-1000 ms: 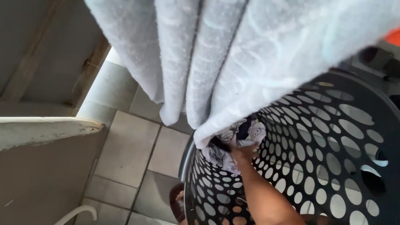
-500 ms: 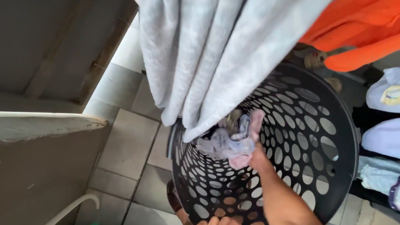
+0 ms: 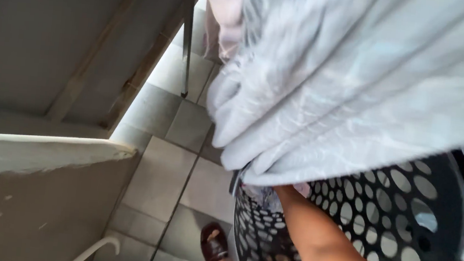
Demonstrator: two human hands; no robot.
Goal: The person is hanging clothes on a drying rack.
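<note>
My right forearm (image 3: 318,241) reaches up out of a black perforated laundry basket (image 3: 438,224). The hand itself is hidden behind the lower edge of a large light grey towel (image 3: 349,91) that hangs in front of me. Bits of a patterned grey and pink garment (image 3: 263,193) hang beside the wrist at the basket's rim, where the hand gripped it a moment ago. My left hand does not show.
My foot in a dark sandal (image 3: 214,245) stands on the grey tiled floor (image 3: 159,180) left of the basket. A low pale wall (image 3: 28,184) fills the left side, with a white curved pipe (image 3: 93,247) at its base. A thin dark pole (image 3: 187,35) stands upper centre.
My right hand has lifted the patterned garment from inside the basket to its rim, behind the towel. The view swung, so the towel now covers the orange and white clothes. My left hand left view.
</note>
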